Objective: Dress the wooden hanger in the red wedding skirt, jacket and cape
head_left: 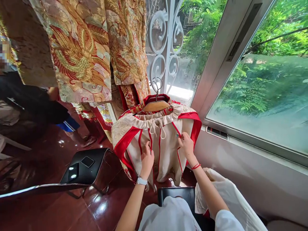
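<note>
A cream garment with red trim (166, 146) hangs in front of me from a wooden hanger (156, 105), its drawstring waist gathered at the top. My left hand (146, 158), with a white wrist band, grips the cloth near a red seam, fingers closed on it. My right hand (185, 144), with a red string at the wrist, pinches the garment's right panel by a small green-headed pin or bead. Both hands press against the fabric.
Red and gold embroidered robes (96, 48) hang at the upper left. A black stool (84, 166) holding two phones stands to the left on the dark red floor. A window (264, 80) and white scroll ironwork (166, 41) lie to the right. Another person's legs (72, 131) show at the left.
</note>
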Demonstrator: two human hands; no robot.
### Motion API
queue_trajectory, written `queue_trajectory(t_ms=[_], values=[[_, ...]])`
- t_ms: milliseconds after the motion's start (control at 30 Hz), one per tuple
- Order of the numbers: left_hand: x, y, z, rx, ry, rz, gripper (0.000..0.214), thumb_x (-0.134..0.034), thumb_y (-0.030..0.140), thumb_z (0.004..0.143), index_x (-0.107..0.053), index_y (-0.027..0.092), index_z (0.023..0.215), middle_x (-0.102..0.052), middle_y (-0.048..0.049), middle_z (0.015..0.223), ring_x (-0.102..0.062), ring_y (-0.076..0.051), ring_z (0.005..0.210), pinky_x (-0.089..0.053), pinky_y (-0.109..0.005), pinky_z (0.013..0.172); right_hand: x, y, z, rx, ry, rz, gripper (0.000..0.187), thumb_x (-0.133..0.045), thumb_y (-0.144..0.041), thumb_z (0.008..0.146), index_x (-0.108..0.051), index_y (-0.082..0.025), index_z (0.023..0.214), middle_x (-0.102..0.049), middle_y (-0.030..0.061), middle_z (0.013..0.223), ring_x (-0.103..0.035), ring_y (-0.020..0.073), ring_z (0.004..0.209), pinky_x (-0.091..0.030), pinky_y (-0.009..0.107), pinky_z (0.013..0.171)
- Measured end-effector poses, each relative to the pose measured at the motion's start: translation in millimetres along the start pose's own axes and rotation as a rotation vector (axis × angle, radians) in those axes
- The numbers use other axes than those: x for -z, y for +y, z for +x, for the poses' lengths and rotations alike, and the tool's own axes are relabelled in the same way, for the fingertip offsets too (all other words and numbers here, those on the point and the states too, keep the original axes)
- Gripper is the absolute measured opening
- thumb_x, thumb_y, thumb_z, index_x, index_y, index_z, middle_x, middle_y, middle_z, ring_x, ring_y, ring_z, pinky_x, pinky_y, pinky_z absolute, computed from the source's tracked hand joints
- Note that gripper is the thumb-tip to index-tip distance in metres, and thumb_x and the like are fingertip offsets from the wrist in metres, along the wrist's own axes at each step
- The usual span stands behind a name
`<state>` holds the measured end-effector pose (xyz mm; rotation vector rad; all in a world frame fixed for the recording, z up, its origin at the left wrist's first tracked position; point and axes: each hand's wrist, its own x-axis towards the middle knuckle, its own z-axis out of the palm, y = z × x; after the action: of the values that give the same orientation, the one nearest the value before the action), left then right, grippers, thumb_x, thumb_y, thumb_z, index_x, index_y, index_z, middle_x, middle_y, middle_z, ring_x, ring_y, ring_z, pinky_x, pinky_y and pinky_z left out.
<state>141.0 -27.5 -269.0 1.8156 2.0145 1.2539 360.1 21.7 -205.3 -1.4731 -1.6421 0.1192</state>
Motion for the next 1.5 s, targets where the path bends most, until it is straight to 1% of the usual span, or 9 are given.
queue_trajectory(t_ms=[167,267,433,533,667,800,1067,1267,1500], values=[[16.8,-7,-14,-0.025,-0.126,-0.230,0.060,-0.049,0.019,0.089,-0.035,0.021,0.146,-0.061,-0.0060,0.103,-0.063,-0.016,0.083,-0.053,-0.033,0.085,9,12,-8,0.086,0.016,0.099,0.022,-0.056,-0.038,0.089,-0.052,-0.023,0.106,-0.062,0.0064,0.099,-0.060,0.0210,0.086,-0.050,0.034,0.078],[24.4,-22,-33,0.025,-0.226,-0.329,0.057,-0.048,0.019,0.086,-0.041,0.021,0.142,-0.060,-0.0061,0.103,-0.062,-0.014,0.078,-0.054,-0.033,0.081,36,57,-20,0.085,-0.011,0.080,0.031,-0.053,-0.036,0.089,-0.055,-0.023,0.116,-0.062,0.0118,0.115,-0.061,0.0247,0.102,-0.050,0.043,0.094],[50.2,-76,-81,0.220,-0.335,-0.378,0.039,-0.051,0.030,0.080,-0.062,0.021,0.116,-0.062,-0.0056,0.094,-0.062,-0.016,0.072,-0.056,-0.032,0.070,120,183,-110,-0.567,0.162,-0.319,0.053,-0.055,-0.036,0.075,-0.060,-0.013,0.123,-0.063,0.0239,0.120,-0.061,0.0361,0.109,-0.048,0.056,0.093],[70.6,-112,-113,0.369,-0.421,-0.354,0.038,-0.055,0.039,0.072,-0.065,0.022,0.104,-0.064,-0.0043,0.087,-0.062,-0.018,0.064,-0.056,-0.033,0.063,173,241,-186,-1.055,0.196,-0.498,0.045,-0.059,-0.050,0.071,-0.070,-0.018,0.101,-0.069,0.0210,0.097,-0.065,0.0413,0.091,-0.051,0.060,0.074],[90.6,-139,-136,0.473,-0.459,-0.290,0.041,-0.054,0.042,0.065,-0.066,0.022,0.099,-0.066,-0.0037,0.083,-0.064,-0.019,0.064,-0.057,-0.036,0.064,211,266,-238,-1.166,-0.088,-0.236,0.034,-0.056,-0.052,0.070,-0.062,-0.024,0.051,-0.062,0.0103,0.058,-0.062,0.0330,0.062,-0.050,0.050,0.065],[89.5,-136,-129,0.471,-0.419,-0.254,0.039,-0.053,0.038,0.066,-0.066,0.021,0.099,-0.068,-0.0043,0.084,-0.067,-0.021,0.070,-0.058,-0.038,0.070,211,252,-236,-1.071,-0.090,-0.162,0.034,-0.058,-0.051,0.068,-0.066,-0.023,0.050,-0.063,0.0101,0.059,-0.062,0.0309,0.065,-0.048,0.042,0.065],[62.9,-99,-119,0.358,-0.465,-0.326,0.035,-0.048,0.031,0.074,-0.067,0.020,0.100,-0.069,-0.0063,0.089,-0.065,-0.019,0.071,-0.057,-0.036,0.072,185,197,-219,-0.949,0.333,-0.540,0.037,-0.044,-0.058,0.076,-0.054,-0.029,0.055,-0.044,0.0074,0.047,-0.045,0.0288,0.050,-0.040,0.046,0.057],[60.7,-78,-117,0.311,-0.559,-0.402,0.032,-0.050,0.032,0.080,-0.067,0.019,0.104,-0.070,-0.0082,0.093,-0.068,-0.020,0.080,-0.057,-0.036,0.077,191,104,-218,-0.561,0.291,-0.521,0.047,-0.040,-0.063,0.088,-0.056,-0.027,0.062,-0.059,0.0112,0.060,-0.059,0.0318,0.063,-0.047,0.047,0.065],[49.4,12,-83,-0.004,-0.715,-0.527,0.033,-0.044,0.033,0.096,-0.064,0.024,0.120,-0.069,-0.0082,0.113,-0.066,-0.019,0.105,-0.052,-0.036,0.100,155,-35,-196,0.145,-0.028,-0.060,0.023,-0.049,-0.028,0.099,-0.064,-0.025,0.082,-0.067,0.0053,0.072,-0.062,0.0202,0.067,-0.052,0.035,0.067]])
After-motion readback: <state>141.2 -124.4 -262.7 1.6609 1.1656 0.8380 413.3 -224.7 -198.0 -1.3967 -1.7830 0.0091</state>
